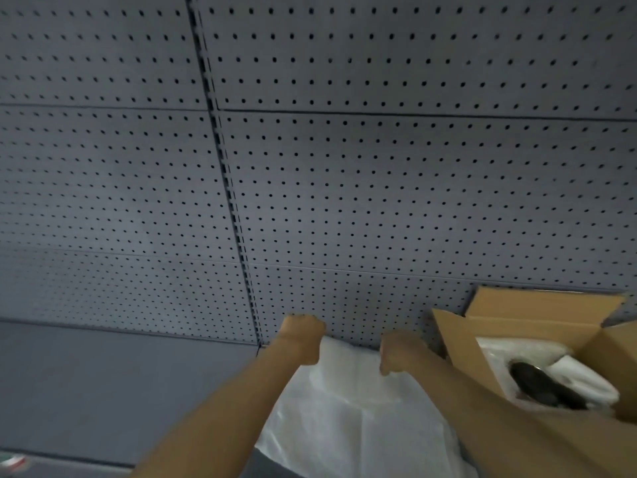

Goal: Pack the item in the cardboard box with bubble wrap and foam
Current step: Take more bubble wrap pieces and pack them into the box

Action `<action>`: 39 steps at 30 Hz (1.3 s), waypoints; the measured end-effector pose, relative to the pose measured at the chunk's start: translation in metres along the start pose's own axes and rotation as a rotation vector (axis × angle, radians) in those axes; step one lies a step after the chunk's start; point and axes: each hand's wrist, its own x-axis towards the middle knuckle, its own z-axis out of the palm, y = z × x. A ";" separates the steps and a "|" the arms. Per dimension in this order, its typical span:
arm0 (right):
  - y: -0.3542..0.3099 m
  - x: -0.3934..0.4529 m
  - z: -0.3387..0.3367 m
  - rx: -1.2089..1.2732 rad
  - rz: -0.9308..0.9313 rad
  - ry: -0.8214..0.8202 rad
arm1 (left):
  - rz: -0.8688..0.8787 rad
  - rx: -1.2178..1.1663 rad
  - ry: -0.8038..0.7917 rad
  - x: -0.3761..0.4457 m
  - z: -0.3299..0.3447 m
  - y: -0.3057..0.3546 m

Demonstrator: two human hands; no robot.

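A white foam sheet [348, 415] lies spread in front of me, its far edge against the pegboard wall. My left hand [303, 338] grips that far edge at the left, fingers closed on it. My right hand [400, 351] grips the same edge further right. At the lower right stands an open cardboard box [510, 322] with its flaps up. Inside it, a dark item [541, 384] rests on white bubble wrap [517, 348]. My right forearm crosses in front of the box's near side.
A grey pegboard wall [344, 184] fills most of the view, with a dark vertical seam [224, 174]. A grey table surface [103, 391] lies at the lower left. A small blurred object [12, 462] sits at the bottom left corner.
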 end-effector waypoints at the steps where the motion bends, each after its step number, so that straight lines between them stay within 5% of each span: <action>1: -0.001 0.006 0.005 0.015 -0.006 0.005 | 0.009 0.005 -0.017 0.007 0.009 -0.003; 12: -0.010 0.060 0.078 0.161 0.271 -0.019 | 0.157 0.064 -0.136 0.075 0.091 -0.019; 25: 0.001 0.082 0.120 0.549 0.426 0.031 | -0.084 -0.568 -0.150 0.091 0.114 -0.007; 32: 0.000 0.078 0.107 1.103 0.518 -0.117 | -0.144 -0.909 -0.112 0.099 0.110 0.005; 39: 0.005 0.065 0.107 1.254 0.441 -0.163 | -0.287 -1.139 -0.185 0.098 0.109 0.013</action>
